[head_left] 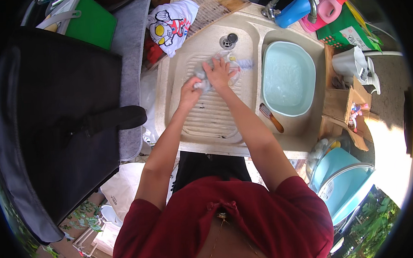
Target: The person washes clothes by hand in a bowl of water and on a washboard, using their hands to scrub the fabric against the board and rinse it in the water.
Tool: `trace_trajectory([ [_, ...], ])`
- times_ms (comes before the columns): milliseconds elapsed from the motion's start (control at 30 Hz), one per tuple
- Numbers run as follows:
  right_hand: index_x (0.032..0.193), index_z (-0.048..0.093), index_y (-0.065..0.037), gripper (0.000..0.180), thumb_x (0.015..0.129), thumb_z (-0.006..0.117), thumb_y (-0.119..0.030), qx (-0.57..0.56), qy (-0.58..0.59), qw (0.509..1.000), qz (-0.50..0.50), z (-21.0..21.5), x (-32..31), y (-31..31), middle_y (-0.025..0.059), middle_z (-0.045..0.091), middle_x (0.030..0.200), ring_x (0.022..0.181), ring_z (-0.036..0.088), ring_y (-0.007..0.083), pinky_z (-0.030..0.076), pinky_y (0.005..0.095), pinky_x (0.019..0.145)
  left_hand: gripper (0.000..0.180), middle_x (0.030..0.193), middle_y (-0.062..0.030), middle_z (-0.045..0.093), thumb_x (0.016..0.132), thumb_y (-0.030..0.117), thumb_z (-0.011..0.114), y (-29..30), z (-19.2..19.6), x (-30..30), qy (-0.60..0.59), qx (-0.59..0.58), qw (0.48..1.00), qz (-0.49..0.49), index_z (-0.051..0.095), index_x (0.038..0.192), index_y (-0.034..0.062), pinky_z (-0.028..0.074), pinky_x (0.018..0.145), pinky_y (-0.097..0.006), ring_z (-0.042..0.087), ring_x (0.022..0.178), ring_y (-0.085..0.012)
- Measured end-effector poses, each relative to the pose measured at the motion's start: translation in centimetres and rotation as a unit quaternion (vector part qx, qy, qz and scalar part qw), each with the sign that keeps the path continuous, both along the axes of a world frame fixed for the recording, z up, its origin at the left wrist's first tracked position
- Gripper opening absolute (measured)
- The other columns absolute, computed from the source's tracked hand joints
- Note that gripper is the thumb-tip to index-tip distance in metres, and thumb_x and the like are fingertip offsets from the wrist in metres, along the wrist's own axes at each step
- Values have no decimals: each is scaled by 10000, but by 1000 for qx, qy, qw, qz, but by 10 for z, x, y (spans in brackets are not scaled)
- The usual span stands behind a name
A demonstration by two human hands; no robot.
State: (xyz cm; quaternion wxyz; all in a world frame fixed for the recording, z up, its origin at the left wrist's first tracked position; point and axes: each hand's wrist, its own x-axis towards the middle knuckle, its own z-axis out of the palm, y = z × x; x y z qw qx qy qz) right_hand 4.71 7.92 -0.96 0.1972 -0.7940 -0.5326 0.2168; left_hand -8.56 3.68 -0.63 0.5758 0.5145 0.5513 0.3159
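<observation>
A wet, pale cloth (234, 66) with a bluish end and some coloured print lies bunched on the ribbed washboard (210, 115) built into the sink's left side. My left hand (191, 91) is closed around the cloth's near left part. My right hand (219, 74) presses on the cloth from above, its fingers spread and stretched out. Part of the cloth is hidden under both hands. Just beyond it is the drain (226, 42), with a dark stopper beside it. A brush (272, 118) with a wooden handle lies in the right basin, near my right forearm.
A light blue tub (313, 75) of water stands in the right basin, below the faucet (275, 8). A printed white shirt (172, 25) lies at the far left edge. Blue (293, 12) and pink bottles (325, 11) stand behind; a black bag (56, 111) fills the left.
</observation>
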Motion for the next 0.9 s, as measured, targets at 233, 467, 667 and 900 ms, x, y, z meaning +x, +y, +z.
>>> trace_trajectory([
  [233,1223,454,-156,641,615,659,-160,-67,-6,997,40,16,55,-8,178,323,1350,1193,375,340,314,466,960,267,952,-16,629,541,-80,564,-13,44,20,96,310,835,-445,594,718,118,350,879,-387,485,1036,-248],
  [467,811,630,-66,276,640,465,74,237,180,945,137,47,64,-86,132,631,900,827,597,282,471,361,724,348,1065,-99,574,665,-76,525,-57,57,8,-38,120,970,206,586,972,76,332,955,-348,449,1092,-282],
  [667,846,551,-49,119,727,540,-53,232,34,960,154,33,18,-100,139,579,734,696,568,299,436,388,589,146,944,-116,554,788,108,497,-33,8,47,260,282,923,-10,534,916,50,355,828,-405,477,923,-285],
  [900,1126,497,-64,353,799,525,-194,148,-161,974,66,-6,55,1,205,488,1126,1012,477,356,323,504,860,257,1050,-88,573,829,214,483,70,-8,96,420,327,846,-35,539,1035,70,285,908,-469,433,1112,-269],
])
